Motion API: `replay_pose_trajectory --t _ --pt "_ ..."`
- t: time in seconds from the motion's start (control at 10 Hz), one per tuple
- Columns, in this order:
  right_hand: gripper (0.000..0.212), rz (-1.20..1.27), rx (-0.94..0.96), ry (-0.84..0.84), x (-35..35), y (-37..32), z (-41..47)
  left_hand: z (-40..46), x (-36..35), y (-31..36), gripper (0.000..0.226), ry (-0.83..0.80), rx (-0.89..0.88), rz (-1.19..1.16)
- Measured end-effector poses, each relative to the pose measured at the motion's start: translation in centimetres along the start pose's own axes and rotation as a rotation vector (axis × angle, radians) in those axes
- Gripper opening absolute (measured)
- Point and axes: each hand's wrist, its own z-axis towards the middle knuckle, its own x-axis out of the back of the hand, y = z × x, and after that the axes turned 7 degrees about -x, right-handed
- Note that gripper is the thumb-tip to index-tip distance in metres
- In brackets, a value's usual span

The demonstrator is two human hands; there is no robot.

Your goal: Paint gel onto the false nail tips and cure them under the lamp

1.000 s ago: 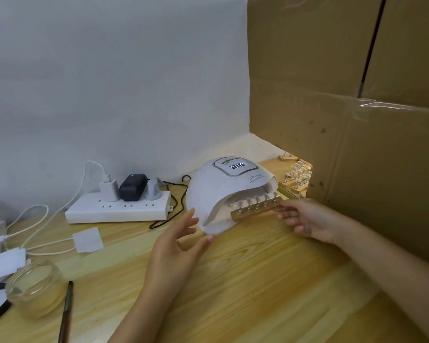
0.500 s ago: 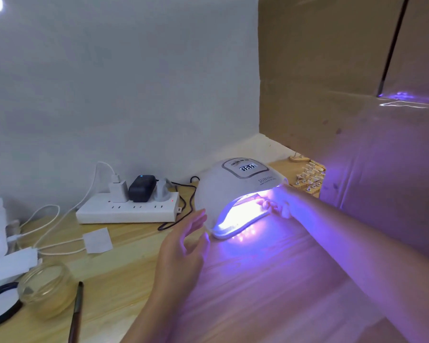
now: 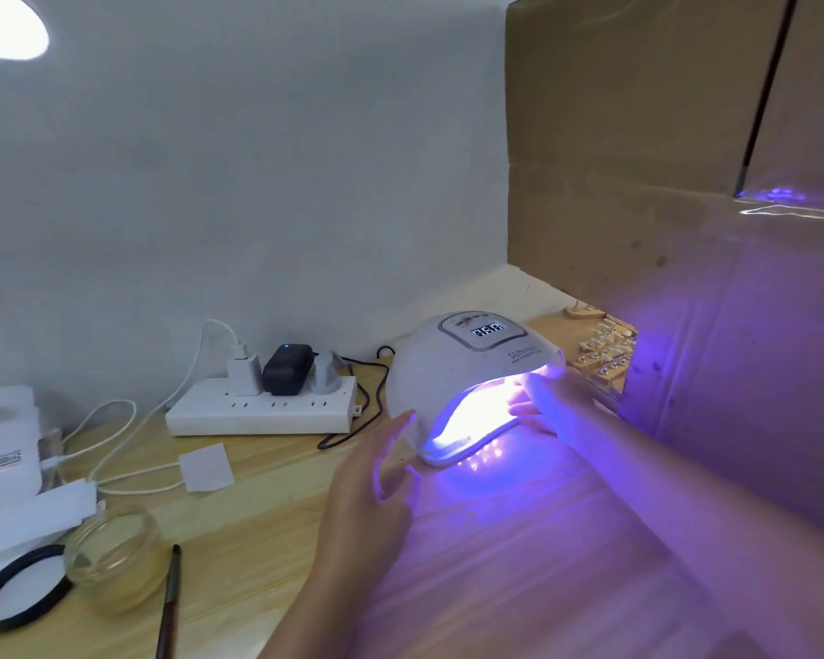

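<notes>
The white curing lamp (image 3: 467,368) sits at the back of the wooden table, lit, and throws violet light from its mouth onto the table. My right hand (image 3: 553,401) is at the right side of that mouth with its fingertips inside. The glare hides the wooden strip of nail tips and hides whether the fingers hold it. My left hand (image 3: 372,497) hovers just in front and left of the lamp, fingers spread, holding nothing. Several more nail tip holders (image 3: 605,349) stand behind the lamp on the right.
A large cardboard box (image 3: 686,183) walls off the right side. A power strip (image 3: 258,411) with plugs and cables lies left of the lamp. At front left are a glass jar (image 3: 115,558), a brush (image 3: 170,601), a black-rimmed lid (image 3: 20,587) and white papers.
My right hand has carried the wooden strip of nail tips into the lamp, and the lamp has lit up violet. My left hand has stayed open beside the lamp.
</notes>
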Motion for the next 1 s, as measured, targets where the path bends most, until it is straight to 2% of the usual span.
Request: replay_pose_trajectory --t 0.1,0.2,0.3,0.4,0.5,0.6,0.7,1.0 --pt "0.024 -0.072 0.242 0.068 2.2 1.4 -1.5 -0.1 -0.1 0.3 0.052 -0.020 -0.021 0.230" --pt "0.031 -0.084 0.623 0.229 3.7 0.7 -3.3 -0.1 -0.3 0.3 0.059 -0.054 -0.043 0.332" --pt "0.022 -0.326 0.861 0.171 3.0 -2.0 -3.7 -0.1 -0.3 0.3 0.063 -0.048 -0.036 0.332" --pt "0.041 -0.776 0.883 0.083 1.1 -4.8 -2.6 -0.2 -0.1 0.1 0.065 -0.022 -0.034 0.328" --pt "0.037 -0.909 0.844 0.062 -0.1 -5.2 -1.6 -0.3 0.1 0.1 0.065 -0.006 -0.019 0.305" --pt "0.033 -0.854 0.843 0.107 -0.8 -5.2 -1.2 -0.2 0.1 0.4 0.062 0.023 0.019 0.246" --pt "0.031 -0.706 0.749 0.109 -1.3 -5.5 -1.0 -0.4 0.2 0.5 0.056 0.037 0.066 0.256" --pt "0.033 -0.722 0.909 0.226 -0.7 -3.7 -1.9 -0.5 0.3 0.3 0.047 0.055 0.032 0.217"
